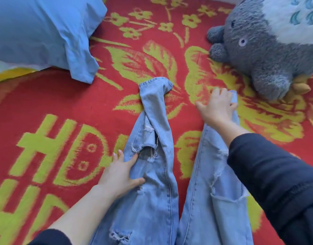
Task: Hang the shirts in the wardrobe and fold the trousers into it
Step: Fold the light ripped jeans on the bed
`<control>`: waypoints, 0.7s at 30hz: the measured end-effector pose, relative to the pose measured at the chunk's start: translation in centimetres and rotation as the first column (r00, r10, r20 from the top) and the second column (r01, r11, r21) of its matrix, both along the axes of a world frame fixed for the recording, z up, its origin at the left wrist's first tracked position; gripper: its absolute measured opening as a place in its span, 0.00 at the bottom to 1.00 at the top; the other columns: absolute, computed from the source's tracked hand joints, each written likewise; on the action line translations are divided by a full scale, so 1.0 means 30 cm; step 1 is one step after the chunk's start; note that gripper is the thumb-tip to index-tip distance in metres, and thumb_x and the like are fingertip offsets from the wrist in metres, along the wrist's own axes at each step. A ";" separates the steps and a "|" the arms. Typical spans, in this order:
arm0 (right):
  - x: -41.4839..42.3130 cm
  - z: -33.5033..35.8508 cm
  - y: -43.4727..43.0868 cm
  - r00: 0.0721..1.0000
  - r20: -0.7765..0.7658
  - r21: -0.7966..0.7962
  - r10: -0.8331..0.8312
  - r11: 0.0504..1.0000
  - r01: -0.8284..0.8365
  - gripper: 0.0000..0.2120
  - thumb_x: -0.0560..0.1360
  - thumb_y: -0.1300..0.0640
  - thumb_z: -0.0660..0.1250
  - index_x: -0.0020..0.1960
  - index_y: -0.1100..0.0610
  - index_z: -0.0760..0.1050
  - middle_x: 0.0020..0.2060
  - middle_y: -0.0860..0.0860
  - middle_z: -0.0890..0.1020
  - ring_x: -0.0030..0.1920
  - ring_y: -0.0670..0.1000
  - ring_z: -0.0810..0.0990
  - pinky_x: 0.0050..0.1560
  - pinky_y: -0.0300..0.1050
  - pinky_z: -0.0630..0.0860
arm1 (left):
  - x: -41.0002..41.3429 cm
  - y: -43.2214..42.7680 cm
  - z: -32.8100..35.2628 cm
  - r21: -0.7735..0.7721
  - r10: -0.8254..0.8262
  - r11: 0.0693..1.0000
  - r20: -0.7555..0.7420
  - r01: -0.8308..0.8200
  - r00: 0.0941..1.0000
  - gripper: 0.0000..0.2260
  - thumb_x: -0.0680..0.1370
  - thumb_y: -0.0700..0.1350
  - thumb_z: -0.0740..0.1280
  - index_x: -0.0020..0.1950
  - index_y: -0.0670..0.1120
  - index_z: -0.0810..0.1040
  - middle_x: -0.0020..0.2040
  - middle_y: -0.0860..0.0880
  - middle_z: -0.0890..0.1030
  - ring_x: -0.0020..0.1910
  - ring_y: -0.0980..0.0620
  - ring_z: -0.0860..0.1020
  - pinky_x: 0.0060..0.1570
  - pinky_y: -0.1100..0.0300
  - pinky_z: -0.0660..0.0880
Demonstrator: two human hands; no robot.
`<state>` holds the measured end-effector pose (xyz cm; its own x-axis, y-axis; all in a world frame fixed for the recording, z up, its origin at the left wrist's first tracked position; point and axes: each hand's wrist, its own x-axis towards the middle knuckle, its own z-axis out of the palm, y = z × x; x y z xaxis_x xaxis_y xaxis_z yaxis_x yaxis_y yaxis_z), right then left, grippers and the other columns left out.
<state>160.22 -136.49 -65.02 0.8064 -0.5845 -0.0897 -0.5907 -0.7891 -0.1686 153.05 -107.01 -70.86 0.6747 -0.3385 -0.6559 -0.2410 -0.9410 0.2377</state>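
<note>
Two legs of the jeans [152, 200] lie spread apart on the mat [55, 106], running away from the person, with the waist end out of view below. The left hand [120, 174] rests flat, fingers straight, on one leg just beside a rip [147, 152]; that leg is twisted over itself near its hem [154, 84]. The right hand [217, 106] lies over the far end of the other leg, fingers spread; motion blur hides whether it pinches the cloth or only presses it. Denim like this is likely soft but fairly heavy, holding a crease yet dragging on the woven mat. The frayed rips look weak, so pulling there could tear them wider. Better holds would be the stitched hems and side seams. A pillow [37, 32] and a plush toy [267, 50] lie near the far end of the jeans, not touching them.
</note>
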 end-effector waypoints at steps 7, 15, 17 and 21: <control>0.086 -0.169 0.361 0.885 -0.073 0.071 0.460 0.887 -0.456 0.45 0.73 0.42 0.66 0.78 0.57 0.45 0.72 0.59 0.60 0.67 0.59 0.65 0.59 0.60 0.68 | -0.006 -0.006 -0.013 0.021 -0.031 0.999 -0.008 0.031 0.999 0.40 0.72 0.67 0.63 0.78 0.59 0.46 0.77 0.36 0.43 0.77 0.38 0.45 0.69 0.46 0.62; 0.230 -0.115 0.254 0.954 0.141 0.630 -0.265 0.767 0.120 0.11 0.77 0.58 0.57 0.54 0.59 0.76 0.46 0.57 0.78 0.54 0.60 0.79 0.43 0.44 0.69 | 0.096 0.010 -0.002 -0.123 0.325 0.945 0.280 -0.302 0.903 0.27 0.74 0.67 0.60 0.62 0.49 0.62 0.52 0.45 0.81 0.53 0.40 0.78 0.45 0.52 0.72; 0.260 -0.068 0.246 0.862 0.081 0.844 -0.500 0.495 0.208 0.11 0.77 0.56 0.60 0.55 0.58 0.75 0.39 0.52 0.76 0.48 0.56 0.78 0.35 0.42 0.68 | 0.127 -0.016 -0.018 -0.132 0.341 0.939 0.287 -0.316 0.895 0.26 0.75 0.65 0.62 0.61 0.47 0.65 0.53 0.45 0.78 0.55 0.40 0.76 0.46 0.51 0.71; 0.272 -0.001 0.250 0.889 0.161 0.915 -0.429 0.403 0.029 0.14 0.65 0.52 0.75 0.42 0.57 0.74 0.35 0.48 0.78 0.36 0.47 0.77 0.35 0.39 0.72 | 0.162 -0.058 -0.057 -0.551 0.628 0.644 -0.015 -0.531 0.778 0.07 0.76 0.47 0.68 0.42 0.46 0.74 0.41 0.44 0.81 0.44 0.45 0.79 0.38 0.56 0.68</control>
